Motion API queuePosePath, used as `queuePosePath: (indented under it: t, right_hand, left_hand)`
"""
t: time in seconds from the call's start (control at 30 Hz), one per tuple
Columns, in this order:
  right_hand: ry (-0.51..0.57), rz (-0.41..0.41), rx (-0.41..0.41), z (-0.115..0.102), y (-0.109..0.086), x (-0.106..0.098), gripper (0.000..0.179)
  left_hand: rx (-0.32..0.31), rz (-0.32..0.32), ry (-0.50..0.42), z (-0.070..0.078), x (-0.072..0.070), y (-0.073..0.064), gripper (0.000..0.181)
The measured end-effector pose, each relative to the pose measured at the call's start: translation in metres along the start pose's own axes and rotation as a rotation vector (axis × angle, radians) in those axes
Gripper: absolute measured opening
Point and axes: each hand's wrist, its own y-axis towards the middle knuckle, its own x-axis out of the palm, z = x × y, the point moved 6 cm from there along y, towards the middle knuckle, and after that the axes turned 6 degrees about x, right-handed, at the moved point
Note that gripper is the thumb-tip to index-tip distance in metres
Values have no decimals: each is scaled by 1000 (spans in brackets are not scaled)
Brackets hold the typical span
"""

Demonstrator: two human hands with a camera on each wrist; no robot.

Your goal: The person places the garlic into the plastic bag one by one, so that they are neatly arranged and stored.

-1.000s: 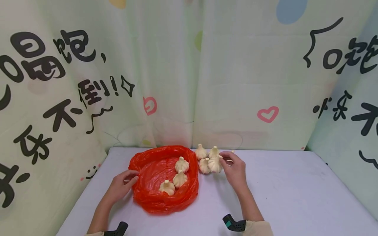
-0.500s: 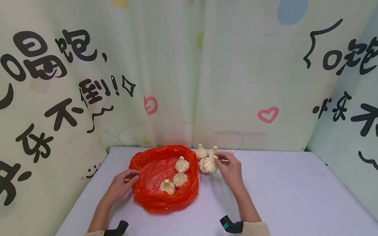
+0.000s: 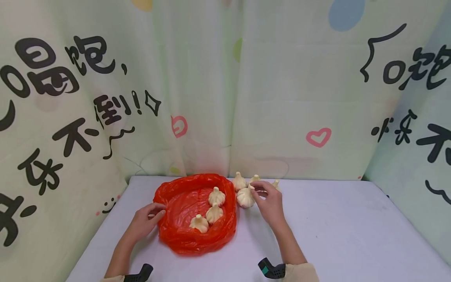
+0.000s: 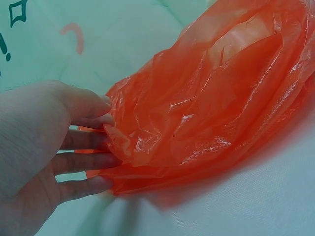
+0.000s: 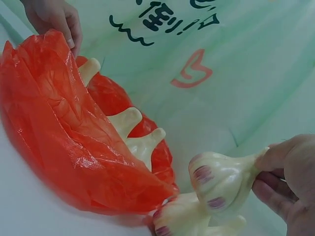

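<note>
My right hand [image 3: 269, 201] pinches a garlic bulb [image 5: 221, 179] by its stem, just right of the red plastic bag [image 3: 197, 244]. Right under it in the right wrist view lies another garlic bulb [image 5: 182, 211]. The bag stands with its mouth spread wide, and inside are three garlic bulbs [image 3: 214, 214], stems up. At the bag's left rim, my left hand [image 4: 54, 142] holds the plastic between thumb and fingers, some fingertips showing faintly through it. Behind the right hand stand more garlic bulbs [image 3: 239, 181], partly covered by the hand and the held bulb.
A white table [image 3: 352, 231] carries everything, its back edge close behind the bag and the bulbs. Beyond it hangs a pale printed curtain [image 3: 282, 98], which also runs along both sides. One garlic bulb [image 3: 276, 183] peeks out right of the right hand.
My right hand has moved left toward the bag, carrying the garlic bulb across the bulbs behind it. The left hand stays at the rim, and the three bulbs in the bag have not moved.
</note>
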Motion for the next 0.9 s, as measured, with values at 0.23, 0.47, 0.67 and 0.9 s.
queuePosePath:
  t: [0.23, 0.47, 0.67, 0.9]
  right_hand:
    - [11, -22, -2, -4, 1, 8, 21]
    - [0, -49, 7, -7, 0, 15, 20]
    - [-21, -68, 42, -7, 0, 20, 20]
    - [-20, -70, 29, -13, 2, 24, 19]
  left_hand:
    - [9, 3, -6, 1, 2, 2, 26]
    - [-4, 1, 2, 1, 0, -1, 28]
    - [5, -9, 7, 1, 0, 0, 29]
    - [4, -10, 7, 1, -1, 1, 31]
